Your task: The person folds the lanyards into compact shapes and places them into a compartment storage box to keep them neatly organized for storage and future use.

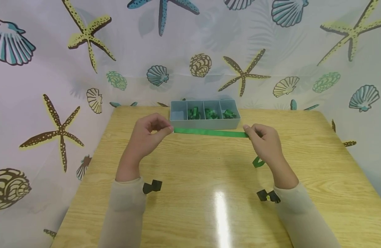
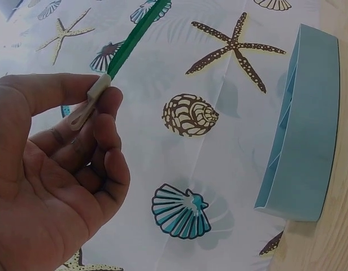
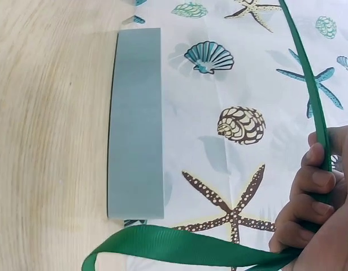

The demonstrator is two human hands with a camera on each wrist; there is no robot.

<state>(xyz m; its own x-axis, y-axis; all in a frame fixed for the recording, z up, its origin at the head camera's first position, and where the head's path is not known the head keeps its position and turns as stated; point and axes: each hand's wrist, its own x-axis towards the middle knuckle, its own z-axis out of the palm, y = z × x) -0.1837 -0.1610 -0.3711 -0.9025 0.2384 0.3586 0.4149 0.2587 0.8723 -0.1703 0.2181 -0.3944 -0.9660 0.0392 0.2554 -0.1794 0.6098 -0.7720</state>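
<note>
A green ribbon (image 1: 210,132) is stretched nearly level between both hands above the table. My left hand (image 1: 148,134) pinches its left end between thumb and fingers. In the left wrist view a small whitish looped piece (image 2: 98,90) sits at that end, right at the fingertips. Farther along, my right hand (image 1: 266,141) grips the ribbon between thumb and curled fingers. From below that hand the loose tail (image 3: 174,247) hangs in a curve. Behind the stretched ribbon stands a grey-blue divided box (image 1: 206,124), whose compartments on the right hold green ribbon pieces (image 1: 210,114).
The box stands at the far edge of the wooden table (image 1: 193,193), and its leftmost compartment shows a bare floor. A white cloth (image 1: 190,41) with shell and starfish prints hangs behind and at both sides. Black bow-shaped pieces (image 1: 152,186) sit at both sleeve cuffs.
</note>
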